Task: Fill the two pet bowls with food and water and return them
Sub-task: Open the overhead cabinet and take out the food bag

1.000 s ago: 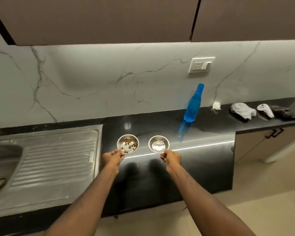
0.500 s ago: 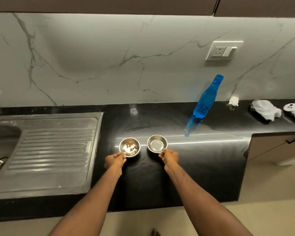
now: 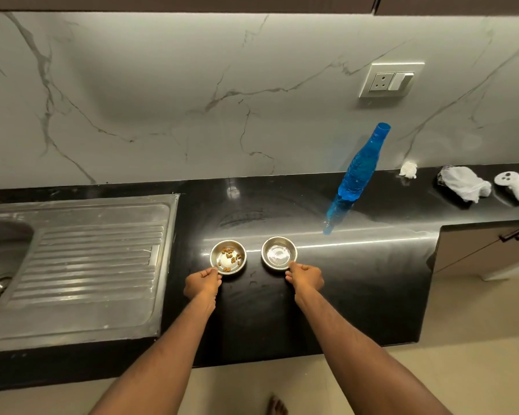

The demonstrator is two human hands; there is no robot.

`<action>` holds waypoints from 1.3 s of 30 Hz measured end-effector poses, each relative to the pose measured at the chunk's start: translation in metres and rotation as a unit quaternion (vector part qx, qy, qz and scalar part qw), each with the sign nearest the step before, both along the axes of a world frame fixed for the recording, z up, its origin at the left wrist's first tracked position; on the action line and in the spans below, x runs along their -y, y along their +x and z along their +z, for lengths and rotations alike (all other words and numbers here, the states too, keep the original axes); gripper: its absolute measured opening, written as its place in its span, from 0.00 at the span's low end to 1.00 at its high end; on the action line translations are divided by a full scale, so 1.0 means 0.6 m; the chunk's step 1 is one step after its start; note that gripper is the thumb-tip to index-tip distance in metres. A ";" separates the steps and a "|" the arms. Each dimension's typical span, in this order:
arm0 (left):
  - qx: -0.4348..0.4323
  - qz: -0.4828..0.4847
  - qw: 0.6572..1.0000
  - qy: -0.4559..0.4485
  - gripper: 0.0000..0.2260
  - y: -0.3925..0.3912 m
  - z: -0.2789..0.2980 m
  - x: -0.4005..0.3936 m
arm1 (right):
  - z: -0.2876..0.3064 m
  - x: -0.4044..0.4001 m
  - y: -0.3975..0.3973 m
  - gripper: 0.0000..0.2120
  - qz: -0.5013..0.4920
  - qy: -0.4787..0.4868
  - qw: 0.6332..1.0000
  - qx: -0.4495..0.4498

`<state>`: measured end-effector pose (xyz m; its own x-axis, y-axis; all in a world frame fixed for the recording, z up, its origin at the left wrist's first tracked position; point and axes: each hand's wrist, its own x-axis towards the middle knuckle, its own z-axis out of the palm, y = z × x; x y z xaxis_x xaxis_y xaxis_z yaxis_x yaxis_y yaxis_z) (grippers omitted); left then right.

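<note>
On the black counter (image 3: 357,265) beside a steel sink (image 3: 72,265), the hands pinch the rims of the kibble bowl (image 3: 228,257) and water bowl (image 3: 279,253).

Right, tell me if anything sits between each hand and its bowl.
Nothing visible does. The left hand already pinches the near rim of the food bowl, and the right hand pinches the near rim of the water bowl. The blue bottle stands behind them, apart.

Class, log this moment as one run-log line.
left hand: pinching food bowl rim | right hand: pinching water bowl rim | both bowls on counter
</note>
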<state>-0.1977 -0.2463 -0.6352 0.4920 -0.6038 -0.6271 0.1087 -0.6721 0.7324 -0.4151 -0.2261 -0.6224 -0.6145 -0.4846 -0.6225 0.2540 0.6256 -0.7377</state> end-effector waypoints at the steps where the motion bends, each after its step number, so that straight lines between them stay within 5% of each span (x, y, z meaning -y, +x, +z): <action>1: 0.026 -0.018 1.000 0.001 0.10 0.002 0.003 -0.002 | 0.001 -0.002 -0.001 0.10 0.019 0.009 0.999 -0.037; 7: 0.251 -0.216 0.937 -0.110 0.12 0.027 0.037 -0.012 | 0.034 -0.006 0.004 0.16 0.101 -0.008 0.975 -0.195; 12: 0.479 -0.426 0.733 -0.228 0.28 0.052 0.084 -0.006 | 0.086 -0.005 0.027 0.17 0.208 -0.073 0.926 -0.305; 18: 0.550 -0.447 0.619 -0.338 0.45 0.088 0.195 0.019 | 0.205 0.007 0.049 0.27 0.326 -0.227 0.789 -0.469; 28: 0.634 -0.368 0.532 -0.424 0.47 0.128 0.448 0.006 | 0.439 -0.012 0.116 0.39 0.245 -0.300 0.647 -0.657; 39: 0.671 -0.255 0.493 -0.492 0.43 0.228 0.696 -0.041 | 0.677 -0.076 0.184 0.43 0.154 -0.297 0.565 -0.754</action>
